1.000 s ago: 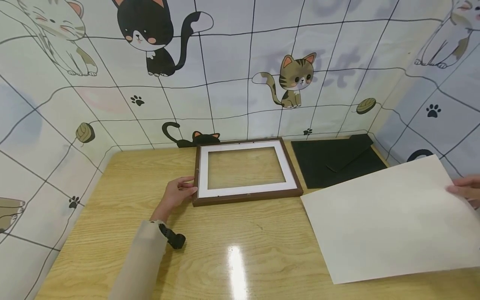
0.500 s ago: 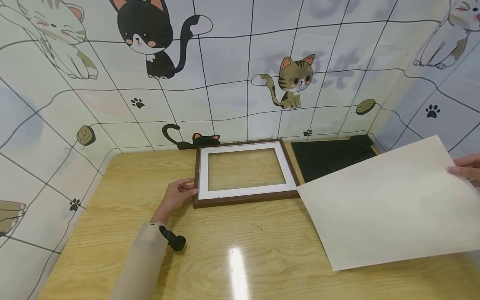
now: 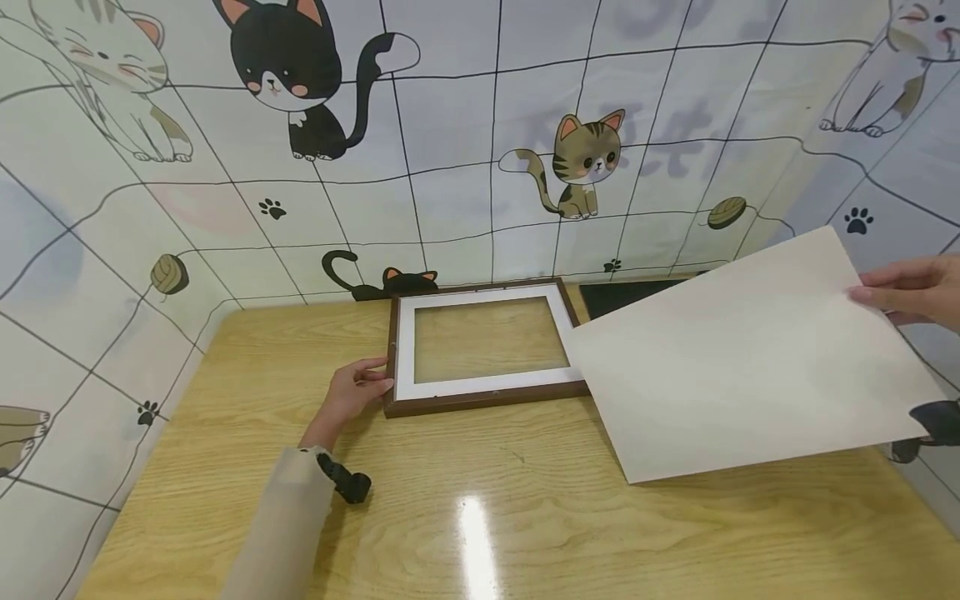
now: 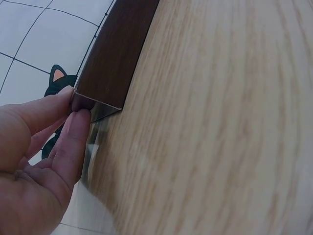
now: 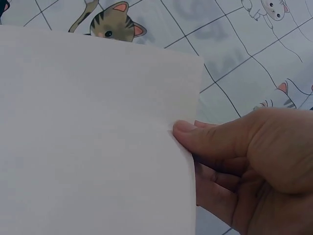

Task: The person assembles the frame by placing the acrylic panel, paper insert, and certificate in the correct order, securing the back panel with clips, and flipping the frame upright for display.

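Note:
A brown picture frame [image 3: 480, 403] with a white mat lies flat on the wooden table near the back wall. Table grain shows through its window. My left hand [image 3: 351, 392] grips the frame's left side near its front corner; in the left wrist view the fingertips [image 4: 77, 122] meet the brown end face. At the right, my right hand [image 3: 911, 292] pinches a large blank white sheet [image 3: 742, 367] by its right edge, thumb on the near face. Tilted and raised off the table, the sheet covers the frame's right front corner in the head view.
Behind the sheet, part of a black panel [image 3: 622, 296] shows on the table [image 3: 480, 500] at the back right. Cat-printed wall covering [image 3: 450, 200] stands close behind and on both sides. A black strap with a small device [image 3: 351, 483] sits on my left wrist.
My right hand has lifted the white sheet up and leftward, so it now overlaps the frame's right corner and hides most of the black panel. The left hand and frame stay put.

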The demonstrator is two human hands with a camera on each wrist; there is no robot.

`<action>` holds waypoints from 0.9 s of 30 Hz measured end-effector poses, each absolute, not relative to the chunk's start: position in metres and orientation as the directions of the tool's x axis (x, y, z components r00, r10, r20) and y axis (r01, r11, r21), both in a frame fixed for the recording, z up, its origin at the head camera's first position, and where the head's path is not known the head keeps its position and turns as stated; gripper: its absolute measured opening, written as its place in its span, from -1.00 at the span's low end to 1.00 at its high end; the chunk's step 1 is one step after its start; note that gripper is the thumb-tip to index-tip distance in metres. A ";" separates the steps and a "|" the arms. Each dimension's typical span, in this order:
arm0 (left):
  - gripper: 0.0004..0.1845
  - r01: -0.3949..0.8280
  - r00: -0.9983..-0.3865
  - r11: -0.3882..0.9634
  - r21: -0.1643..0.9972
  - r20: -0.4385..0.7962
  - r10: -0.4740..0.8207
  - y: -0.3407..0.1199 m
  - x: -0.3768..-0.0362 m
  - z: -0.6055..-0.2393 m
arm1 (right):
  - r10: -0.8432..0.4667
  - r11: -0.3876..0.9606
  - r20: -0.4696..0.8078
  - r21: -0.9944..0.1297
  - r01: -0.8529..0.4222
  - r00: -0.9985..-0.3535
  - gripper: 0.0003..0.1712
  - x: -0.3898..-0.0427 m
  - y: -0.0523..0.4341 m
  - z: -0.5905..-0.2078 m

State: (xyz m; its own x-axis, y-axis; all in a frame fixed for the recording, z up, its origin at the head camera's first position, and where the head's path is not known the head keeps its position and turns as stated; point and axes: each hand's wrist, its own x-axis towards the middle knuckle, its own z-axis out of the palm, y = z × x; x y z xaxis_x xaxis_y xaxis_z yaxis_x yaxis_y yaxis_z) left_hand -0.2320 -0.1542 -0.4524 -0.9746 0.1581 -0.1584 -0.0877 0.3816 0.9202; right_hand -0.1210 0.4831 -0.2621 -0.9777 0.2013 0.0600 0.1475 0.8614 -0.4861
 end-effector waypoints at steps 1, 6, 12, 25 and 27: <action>-0.51 -0.089 -0.975 0.376 0.922 -0.158 0.156 -0.154 -0.232 -0.452 | 0.199 0.862 0.064 -0.487 0.144 -0.978 -0.33 -0.123 0.478 -0.261; -0.51 -0.090 -0.974 0.347 0.933 -0.156 0.166 -0.155 -0.231 -0.452 | 0.211 0.847 0.054 -0.509 0.155 -0.976 -0.21 -0.133 0.452 -0.256; -0.50 -0.069 -0.974 0.320 0.945 -0.133 0.181 -0.156 -0.231 -0.455 | 0.229 0.821 0.007 -0.538 0.190 -0.973 -0.09 -0.152 0.428 -0.252; -0.51 -0.062 -0.976 0.321 0.945 -0.125 0.178 -0.156 -0.228 -0.454 | 0.166 0.705 -0.075 -0.688 0.172 -0.983 -0.08 -0.200 0.388 -0.272; -0.51 -0.065 -0.976 0.321 0.945 -0.126 0.175 -0.156 -0.229 -0.454 | 0.167 0.679 -0.092 -0.711 0.182 -0.982 -0.10 -0.206 0.380 -0.275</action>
State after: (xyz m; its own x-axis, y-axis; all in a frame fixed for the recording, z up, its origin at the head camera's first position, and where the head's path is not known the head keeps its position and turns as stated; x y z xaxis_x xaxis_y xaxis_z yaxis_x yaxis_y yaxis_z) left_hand -0.2289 -0.1556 -0.4537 -0.9765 0.1746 -0.1265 -0.0649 0.3213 0.9447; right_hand -0.2061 0.3804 -0.2753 -0.9817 0.1668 -0.0917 0.1818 0.6789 -0.7114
